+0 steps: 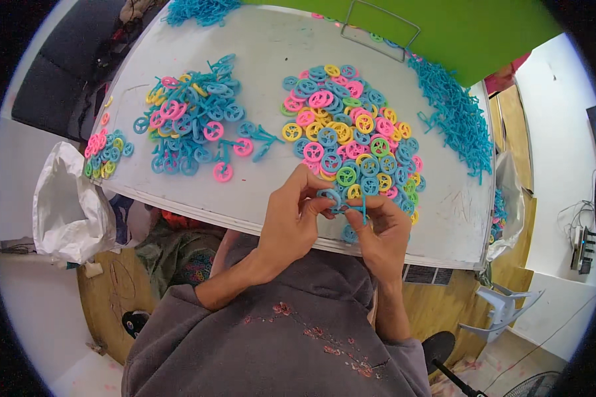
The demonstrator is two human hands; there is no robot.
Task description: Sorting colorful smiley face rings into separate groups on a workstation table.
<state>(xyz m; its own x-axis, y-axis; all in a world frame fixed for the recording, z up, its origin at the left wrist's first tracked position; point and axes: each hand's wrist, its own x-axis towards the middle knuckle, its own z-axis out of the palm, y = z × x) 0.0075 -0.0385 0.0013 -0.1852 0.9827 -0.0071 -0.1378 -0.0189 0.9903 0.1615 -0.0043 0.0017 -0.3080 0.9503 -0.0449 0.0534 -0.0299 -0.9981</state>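
Over the table's front edge, my two hands meet with small plastic parts pinched between the fingertips. A blue spoked wheel (330,196) is in the closed fingers of my left hand (290,215). My right hand (383,233) pinches a thin blue stick-like part (364,208), close against the wheel. Whether the two parts are joined is hidden by the fingers. Just beyond my hands spreads a pile of loose wheels (331,135) in blue, pink, yellow and green. To its left is a heap of blue stick parts with wheels on them (192,119).
Blue stick parts (453,112) are heaped at the right edge of the white table (258,56), with another heap (202,10) far left. A small wheel group (106,155) lies at the left edge. White bags (66,205) hang at both sides. A green panel (470,33) stands behind.
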